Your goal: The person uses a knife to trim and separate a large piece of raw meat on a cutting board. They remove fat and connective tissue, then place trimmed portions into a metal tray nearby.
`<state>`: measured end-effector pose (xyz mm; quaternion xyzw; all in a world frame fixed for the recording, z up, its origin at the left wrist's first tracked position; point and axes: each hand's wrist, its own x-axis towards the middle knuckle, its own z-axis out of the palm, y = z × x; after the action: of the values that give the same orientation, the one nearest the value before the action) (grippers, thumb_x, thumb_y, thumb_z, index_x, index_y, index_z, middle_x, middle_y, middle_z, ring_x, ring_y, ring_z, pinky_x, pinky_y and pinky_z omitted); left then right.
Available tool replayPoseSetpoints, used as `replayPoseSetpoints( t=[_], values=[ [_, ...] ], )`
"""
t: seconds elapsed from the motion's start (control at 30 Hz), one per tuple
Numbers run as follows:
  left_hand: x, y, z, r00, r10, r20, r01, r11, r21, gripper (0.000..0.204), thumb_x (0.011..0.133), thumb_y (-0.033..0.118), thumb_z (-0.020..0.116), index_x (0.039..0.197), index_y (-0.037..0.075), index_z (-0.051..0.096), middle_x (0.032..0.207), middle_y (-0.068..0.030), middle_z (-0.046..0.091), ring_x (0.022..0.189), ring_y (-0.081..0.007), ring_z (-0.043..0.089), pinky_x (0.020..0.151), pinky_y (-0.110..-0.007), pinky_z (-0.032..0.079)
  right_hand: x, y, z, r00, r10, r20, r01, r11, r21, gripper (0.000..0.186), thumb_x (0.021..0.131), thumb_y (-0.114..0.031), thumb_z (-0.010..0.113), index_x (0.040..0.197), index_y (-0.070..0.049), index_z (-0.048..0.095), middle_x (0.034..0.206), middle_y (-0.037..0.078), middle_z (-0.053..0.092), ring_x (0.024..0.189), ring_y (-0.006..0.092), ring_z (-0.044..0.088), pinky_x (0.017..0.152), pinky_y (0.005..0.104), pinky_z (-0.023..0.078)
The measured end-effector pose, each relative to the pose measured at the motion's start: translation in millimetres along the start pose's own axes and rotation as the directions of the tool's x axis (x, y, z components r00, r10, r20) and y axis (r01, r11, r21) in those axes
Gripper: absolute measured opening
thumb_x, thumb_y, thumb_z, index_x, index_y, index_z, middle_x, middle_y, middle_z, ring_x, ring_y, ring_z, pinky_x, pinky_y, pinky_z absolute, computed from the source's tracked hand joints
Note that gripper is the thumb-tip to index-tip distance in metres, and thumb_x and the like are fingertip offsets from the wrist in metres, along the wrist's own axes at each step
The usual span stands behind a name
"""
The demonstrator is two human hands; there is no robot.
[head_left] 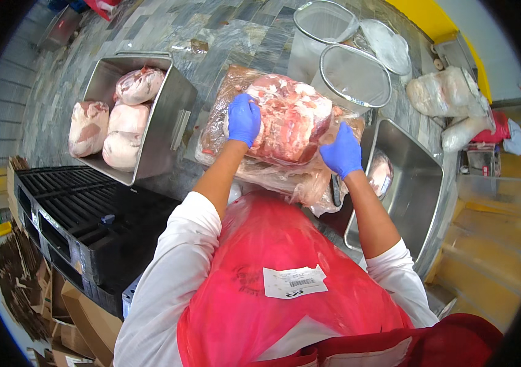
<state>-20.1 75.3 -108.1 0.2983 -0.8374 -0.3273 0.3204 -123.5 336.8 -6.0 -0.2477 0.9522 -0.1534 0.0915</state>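
Note:
My left hand (243, 120), in a blue glove, has its fingers curled over the left side of a large slab of raw red and white meat (291, 116). My right hand (341, 153), also gloved, is closed on the clear plastic wrap at the meat's right side. The meat lies on crumpled plastic wrap (285, 183) over a brownish wrapped block (220, 131). A dark handle-like object (335, 188) shows just below my right hand; what it belongs to is hidden.
Steel bins hold meat pieces at left (181, 98) and right (416, 208). Two lined metal-rimmed containers (355, 76) stand behind, wrapped bundles (438, 92) at right. A black pallet stack (89, 238) and cardboard (83, 306) fill the lower left. A person in red and white (511, 137) is at far right.

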Motion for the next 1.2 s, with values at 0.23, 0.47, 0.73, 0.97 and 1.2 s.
replayPoseSetpoints(
  t=[0.23, 0.47, 0.73, 0.97, 1.2],
  values=[
    [-20, 2, -12, 0.999, -0.041, 0.005, 0.041, 0.999, 0.017, 0.034, 0.082, 0.030, 0.079, 0.101, 0.008, 0.063, 0.100, -0.0157, 0.062, 0.101, -0.0372, 0.060, 0.090, -0.048, 0.047, 84, -95, 43, 0.873, -0.461, -0.162, 0.481, 0.867, 0.129, 0.057, 0.087, -0.037, 0.074, 0.128, 0.001, 0.064, 0.130, 0.025, 0.065, 0.122, 0.0434, 0.061, 0.105, 0.0496, 0.048],
    [-28, 7, -20, 0.981, -0.193, 0.038, 0.191, 0.980, 0.051, 0.070, 0.072, 0.049, 0.091, 0.119, 0.009, 0.059, 0.116, -0.0156, 0.062, 0.111, -0.0367, 0.060, 0.099, -0.047, 0.047, 142, -118, 98, 0.947, -0.321, 0.010, 0.296, 0.884, 0.361, 0.031, 0.094, -0.028, 0.067, 0.086, 0.002, 0.072, 0.091, 0.017, 0.074, 0.083, 0.0305, 0.072, 0.077, 0.0446, 0.056],
    [-12, 43, -13, 0.944, -0.244, 0.222, 0.170, 0.937, 0.307, 0.088, 0.078, 0.058, 0.081, 0.149, 0.016, 0.049, 0.153, -0.0209, 0.043, 0.137, -0.0435, 0.046, 0.107, -0.070, 0.034, 160, -86, 81, 0.946, -0.122, 0.302, -0.210, 0.480, 0.852, 0.019, 0.093, -0.015, 0.069, 0.090, 0.004, 0.069, 0.076, 0.010, 0.068, 0.062, 0.0174, 0.066, 0.060, 0.0307, 0.055],
    [-9, 28, 6, 0.963, -0.153, 0.220, 0.057, 0.919, 0.391, 0.050, 0.092, 0.047, 0.067, 0.136, 0.024, 0.062, 0.155, -0.0202, 0.043, 0.134, -0.0452, 0.048, 0.102, -0.072, 0.036, 153, -74, 74, 0.955, 0.032, 0.294, -0.294, 0.200, 0.935, 0.012, 0.092, -0.014, 0.072, 0.097, -0.003, 0.070, 0.071, 0.004, 0.060, 0.063, 0.0181, 0.064, 0.057, 0.0288, 0.053],
    [0, 32, 12, 0.955, -0.176, 0.240, 0.077, 0.926, 0.371, 0.042, 0.091, 0.040, 0.066, 0.128, 0.019, 0.064, 0.151, -0.0152, 0.048, 0.127, -0.0425, 0.054, 0.101, -0.069, 0.039, 137, -60, 52, 0.967, -0.254, -0.018, 0.210, 0.758, 0.618, 0.020, 0.095, -0.019, 0.069, 0.109, -0.006, 0.073, 0.091, 0.010, 0.070, 0.083, 0.0245, 0.068, 0.077, 0.0381, 0.056]
  ],
)
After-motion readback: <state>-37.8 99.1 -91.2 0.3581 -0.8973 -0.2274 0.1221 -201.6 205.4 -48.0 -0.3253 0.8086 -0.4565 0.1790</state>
